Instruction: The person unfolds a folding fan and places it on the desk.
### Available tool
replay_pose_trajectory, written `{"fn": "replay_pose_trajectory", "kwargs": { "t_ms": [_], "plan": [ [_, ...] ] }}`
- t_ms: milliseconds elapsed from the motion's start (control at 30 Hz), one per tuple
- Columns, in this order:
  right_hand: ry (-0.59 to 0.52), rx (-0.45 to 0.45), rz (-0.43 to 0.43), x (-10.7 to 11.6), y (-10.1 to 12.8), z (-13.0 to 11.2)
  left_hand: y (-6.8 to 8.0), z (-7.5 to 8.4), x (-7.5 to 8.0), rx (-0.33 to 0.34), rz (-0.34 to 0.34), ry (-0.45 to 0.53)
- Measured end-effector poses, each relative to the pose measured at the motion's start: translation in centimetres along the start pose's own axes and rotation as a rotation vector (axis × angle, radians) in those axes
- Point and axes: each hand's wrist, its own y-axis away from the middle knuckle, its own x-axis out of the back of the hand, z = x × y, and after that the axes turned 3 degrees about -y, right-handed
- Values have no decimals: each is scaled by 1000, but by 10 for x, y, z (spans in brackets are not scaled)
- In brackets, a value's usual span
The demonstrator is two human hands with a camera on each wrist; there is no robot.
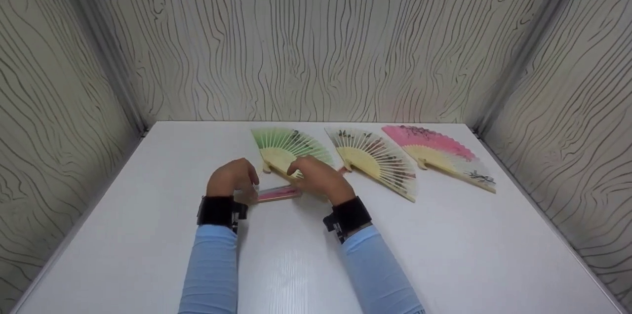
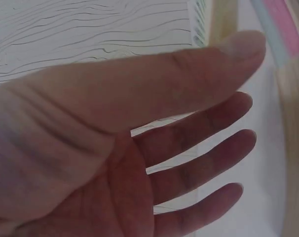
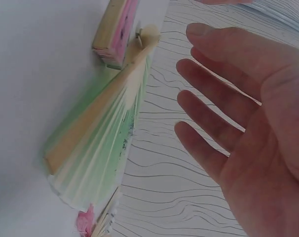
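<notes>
A folded hand fan point(image 1: 277, 194) with pink edges and pale wooden sticks lies on the table between the two hands. At its left end is my left hand point(image 1: 231, 178), its thumb and fingers loosely extended point(image 2: 154, 113) and holding nothing. My right hand point(image 1: 320, 179) is by the fan's right end, above the spread green fan point(image 1: 276, 148), partly covering it. In the right wrist view the right hand's fingers point(image 3: 208, 91) are spread and apart from the folded fan point(image 3: 119, 34). The green fan point(image 3: 97, 143) lies beside the folded one.
Right of the green fan lies a spread white fan point(image 1: 375, 158) with a dark and red print. Farther right is a spread pink-and-white fan point(image 1: 434, 148). All lie on the white table point(image 1: 474, 245), with wood-patterned panels point(image 1: 306, 42) at the back and sides.
</notes>
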Motion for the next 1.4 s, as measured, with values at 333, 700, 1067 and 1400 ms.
{"fn": "replay_pose_trajectory", "kwargs": {
  "t_ms": [333,700,1067,1400],
  "plan": [
    [45,105,-47,-17,-5,1,-2,-9,-13,14,-40,-100],
    [-128,75,47,-5,2,7,9,-12,3,21,-40,-39],
    [-656,-196,232,5,2,26,-4,12,5,-139,96,127],
    [-1083,-193,342,13,4,21,-13,38,-4,-300,204,358]
  ]
}}
